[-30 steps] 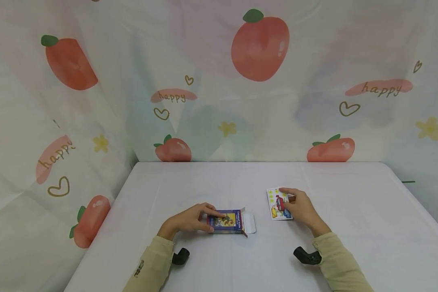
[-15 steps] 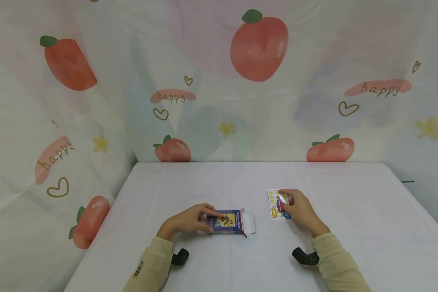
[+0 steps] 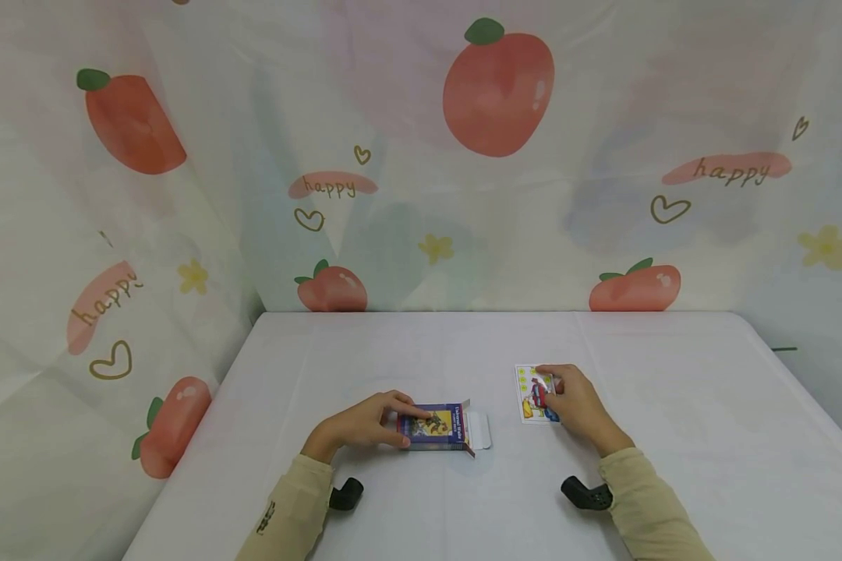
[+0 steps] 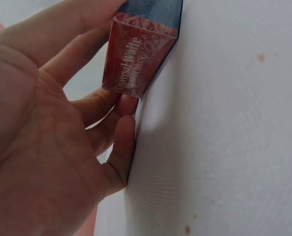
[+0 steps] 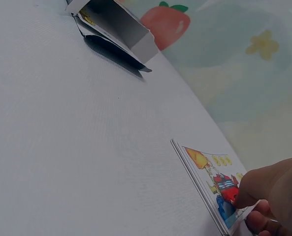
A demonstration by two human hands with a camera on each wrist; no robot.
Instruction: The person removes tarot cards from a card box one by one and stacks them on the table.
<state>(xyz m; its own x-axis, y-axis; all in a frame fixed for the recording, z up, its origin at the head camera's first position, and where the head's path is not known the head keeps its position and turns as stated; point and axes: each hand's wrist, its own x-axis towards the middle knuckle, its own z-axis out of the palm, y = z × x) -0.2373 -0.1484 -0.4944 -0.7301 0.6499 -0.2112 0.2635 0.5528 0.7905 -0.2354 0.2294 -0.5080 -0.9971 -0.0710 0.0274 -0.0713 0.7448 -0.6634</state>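
Note:
My left hand grips a blue tarot card box lying flat, thumb along the near side and fingers over the far side. In the left wrist view its red end panel reads "Universal Waite". The box's right end stands open, with a white flap folded out. My right hand pinches a thin stack of tarot cards at its right edge, low over the table. A picture with yellow discs and a red-clothed figure shows on top. In the right wrist view one card edge bends up beside the fingers.
A white cloth covers the table. Behind it and on the left hang printed curtains with peaches and hearts. A black curved piece juts out by each sleeve, one at the left wrist and another at the right.
The cards and my right hand have shifted slightly toward me, and the stack now lies flatter and closer to the cloth. My left hand and the box have stayed in place.

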